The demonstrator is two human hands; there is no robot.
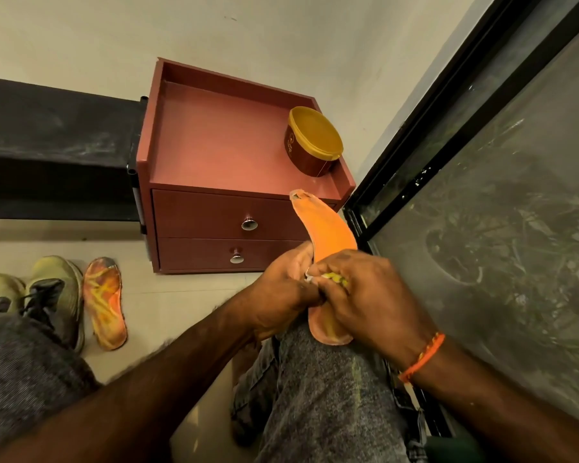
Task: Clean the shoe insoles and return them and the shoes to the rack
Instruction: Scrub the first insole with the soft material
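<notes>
Now both hands' fingers are clamping the orange insole (pixel 331 235) in front of the cabinet (pixel 221 145); left hand (pixel 281 292) steadying, right hand (pixel 365 292) scrubbing w/ something small — should keep pressure even.

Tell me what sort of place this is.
Probably a home entryway or shoe corner by a glass door: a pair of shoes and a loose insole lie on the tiled floor beside a small red drawer cabinet, next to a black-framed glass door.
</notes>
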